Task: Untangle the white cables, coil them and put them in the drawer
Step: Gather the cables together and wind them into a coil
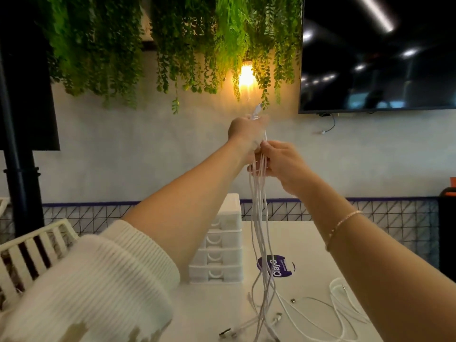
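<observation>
White cables hang mid-frame from both raised hands: left hand fisted around the top of the bunch, right hand pinching strands just below. Drawer unit stands behind, bottom centre.

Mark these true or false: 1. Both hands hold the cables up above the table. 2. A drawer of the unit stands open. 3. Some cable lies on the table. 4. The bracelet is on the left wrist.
1. True: the left hand and right hand grip the white cables above the table.
2. False: every drawer of the drawer unit is closed.
3. True.
4. False: the bracelet is on the right wrist.
</observation>
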